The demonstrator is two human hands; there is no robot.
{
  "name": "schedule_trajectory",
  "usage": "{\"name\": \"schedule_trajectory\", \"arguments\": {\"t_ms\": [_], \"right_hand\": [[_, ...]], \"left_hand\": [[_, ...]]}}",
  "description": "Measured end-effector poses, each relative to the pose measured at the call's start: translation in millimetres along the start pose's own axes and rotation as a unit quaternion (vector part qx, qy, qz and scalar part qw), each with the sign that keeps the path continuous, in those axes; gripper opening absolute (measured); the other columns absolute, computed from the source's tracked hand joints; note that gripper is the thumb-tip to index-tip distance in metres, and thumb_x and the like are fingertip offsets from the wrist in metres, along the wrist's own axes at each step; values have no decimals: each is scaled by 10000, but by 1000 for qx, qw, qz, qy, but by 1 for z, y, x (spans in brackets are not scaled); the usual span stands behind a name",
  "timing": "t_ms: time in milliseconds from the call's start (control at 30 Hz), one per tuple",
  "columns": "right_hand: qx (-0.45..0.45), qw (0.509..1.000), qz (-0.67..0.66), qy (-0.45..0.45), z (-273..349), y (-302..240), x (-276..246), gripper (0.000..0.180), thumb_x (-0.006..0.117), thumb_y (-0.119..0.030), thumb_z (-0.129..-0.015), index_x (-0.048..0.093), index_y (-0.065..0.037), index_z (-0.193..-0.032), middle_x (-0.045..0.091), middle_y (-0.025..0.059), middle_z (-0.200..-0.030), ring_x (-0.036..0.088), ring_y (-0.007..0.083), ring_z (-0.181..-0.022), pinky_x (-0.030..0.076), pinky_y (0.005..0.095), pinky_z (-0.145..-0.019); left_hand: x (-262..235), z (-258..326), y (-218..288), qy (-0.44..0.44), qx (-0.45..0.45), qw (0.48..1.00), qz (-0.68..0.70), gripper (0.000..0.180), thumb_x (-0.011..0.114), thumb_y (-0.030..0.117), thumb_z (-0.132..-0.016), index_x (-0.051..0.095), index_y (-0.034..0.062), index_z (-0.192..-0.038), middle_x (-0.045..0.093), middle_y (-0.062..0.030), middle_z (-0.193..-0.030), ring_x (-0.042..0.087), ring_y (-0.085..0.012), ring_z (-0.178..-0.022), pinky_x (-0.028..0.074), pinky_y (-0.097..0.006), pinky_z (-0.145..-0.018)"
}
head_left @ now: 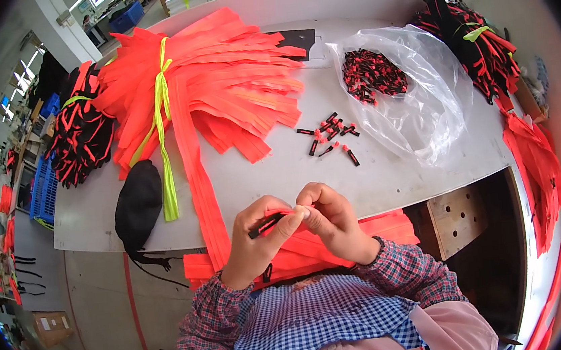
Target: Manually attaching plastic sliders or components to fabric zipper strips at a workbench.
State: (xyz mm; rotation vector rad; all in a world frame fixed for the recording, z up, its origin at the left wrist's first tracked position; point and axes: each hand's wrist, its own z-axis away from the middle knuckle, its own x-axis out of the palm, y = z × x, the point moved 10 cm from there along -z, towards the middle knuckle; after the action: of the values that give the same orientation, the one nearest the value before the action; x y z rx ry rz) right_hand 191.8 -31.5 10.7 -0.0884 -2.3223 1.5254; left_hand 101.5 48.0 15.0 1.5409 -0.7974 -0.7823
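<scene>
My left hand [253, 242] is closed just beyond the table's near edge, with a black zipper pull [266, 225] lying across its fingers. Orange zipper tape [281, 211] shows beside the pull. Fingertip to fingertip with it, my right hand [337, 222] pinches at the end of that tape; the exact contact is hidden by the thumbs. More orange zipper tapes [394, 228] lie across my lap under both hands. Ahead on the table, several black-and-red zipper pulls [327, 130] are scattered loose.
A yellow-green tie [163, 95] binds a large bundle of orange tapes [231, 78]. A clear plastic bag [436, 106] holds many pulls. Black-and-orange bundles [80, 130] flank the table [281, 181]. A black pouch [138, 205] sits at the left edge; orange strips [535, 171] hang at right.
</scene>
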Motion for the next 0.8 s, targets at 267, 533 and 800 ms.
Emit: {"name": "schedule_trajectory", "arguments": {"t_ms": [267,533,800], "right_hand": [[-141,920,51,362,-35,-116,-126,191,555,-243,-1051,626,-67,-1034,623,32,-923,583,101,-752,466,229,-659],[-350,514,723,302,-43,-286,-135,170,616,-151,-986,663,-7,-1062,703,63,-874,677,170,-780,534,288,-730],[-182,515,756,361,50,-284,-237,359,623,-211,-950,629,47,-1200,737,178,-1037,723,285,-944,548,363,-886]], "left_hand": [[42,19,-48,-124,-61,990,-40,185,755,116,-926,696,3,-1061,663,-22,-914,599,-81,-861,505,-277,-797],[19,-10,-24,-140,-77,985,-70,213,775,164,-911,703,-5,-1019,672,-7,-899,621,-80,-838,513,-265,-782],[-9,0,-33,-236,-206,940,-133,341,813,274,-877,724,-3,-1055,644,11,-796,546,-75,-718,478,-274,-682]]}}
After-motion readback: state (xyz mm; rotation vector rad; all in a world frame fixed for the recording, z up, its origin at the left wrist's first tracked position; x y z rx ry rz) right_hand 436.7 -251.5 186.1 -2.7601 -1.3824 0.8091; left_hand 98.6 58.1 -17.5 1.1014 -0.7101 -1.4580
